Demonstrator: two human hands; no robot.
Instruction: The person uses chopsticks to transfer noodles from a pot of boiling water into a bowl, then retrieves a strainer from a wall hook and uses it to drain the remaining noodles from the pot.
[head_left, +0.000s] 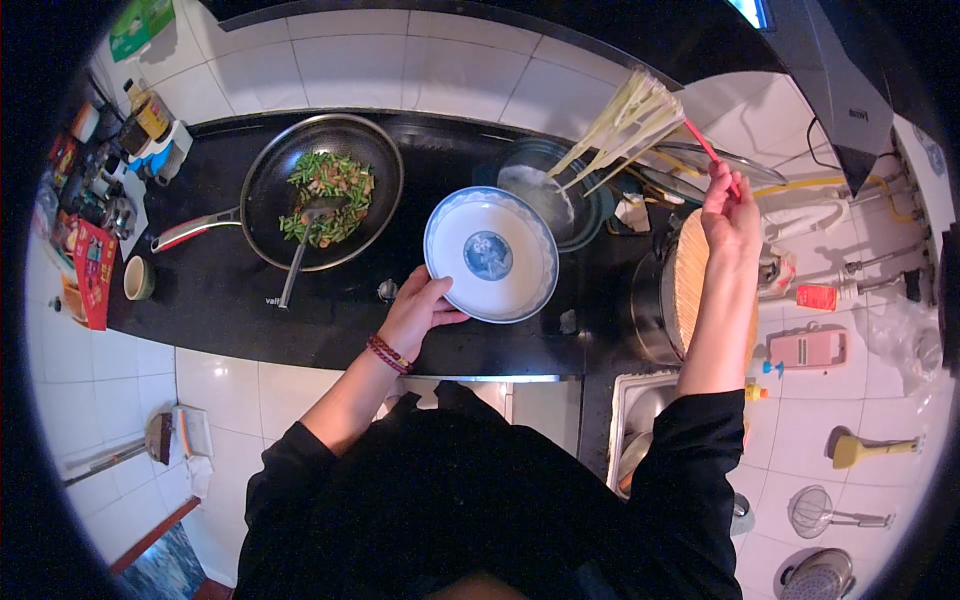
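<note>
A white bowl with a blue rim and blue centre pattern (491, 289) is gripped at its lower left edge by my left hand (422, 307). Red chopsticks (701, 139) are in my right hand (731, 206), raised at the right. From their far end hangs a bundle of long pale noodles (626, 124), with the lower ends over a dark pot (596, 225) of cloudy, foamy liquid. The bowl overlaps the pot's left side in view. On the left, a frying pan (259, 251) holds chopped green vegetables with brown pieces (326, 176), and a metal spatula (296, 262) rests in it.
A small cup (139, 279), sauce bottles (150, 112) and a red packet (93, 274) stand at the left. Right of the pot are a glass lid (739, 166) and a large pot (652, 307) under a round wooden board (690, 277). A metal sink (619, 412) lies nearer me.
</note>
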